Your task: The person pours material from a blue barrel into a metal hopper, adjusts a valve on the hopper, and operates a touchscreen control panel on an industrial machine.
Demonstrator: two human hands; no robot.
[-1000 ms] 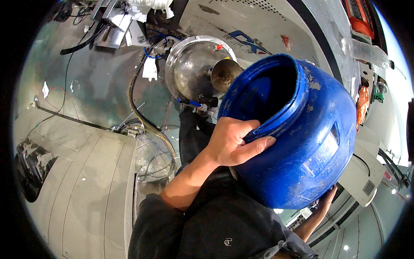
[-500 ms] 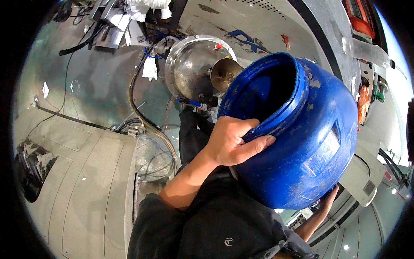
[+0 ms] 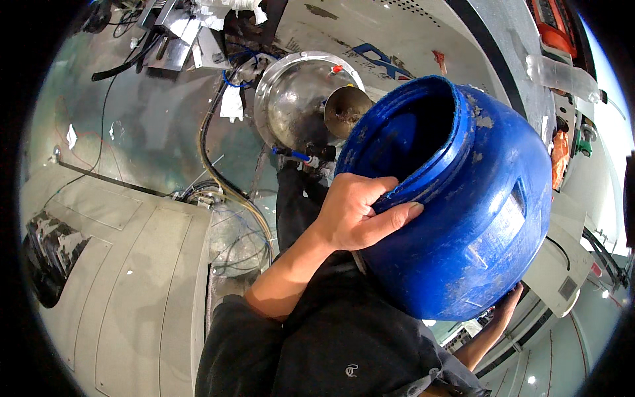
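Observation:
A large scuffed blue plastic drum (image 3: pixel 486 192) is held up tilted in front of me, its open mouth facing up and to the left. Its inside is dark, so I cannot tell what it holds. My left hand (image 3: pixel 364 213) is closed over the near side of the rim, thumb outside on the drum's wall. At the lower right end of the drum, my right hand (image 3: pixel 508 303) supports it from below; its fingers are mostly hidden. Just beyond the mouth stands a round metal tank (image 3: pixel 286 109) with a metal funnel (image 3: pixel 345 111) on its lid, partly covered by the drum.
A blue-handled valve (image 3: pixel 297 155) sits at the tank's near side. Cables and hoses (image 3: pixel 215 169) run along the floor to its left. A beige machine cabinet (image 3: pixel 132 284) stands at my left. A clear plastic bottle (image 3: pixel 562 77) lies on the surface at the far right.
The drum has risen very slightly at its mouth, and my left hand has gone up with it. Both hands keep their hold.

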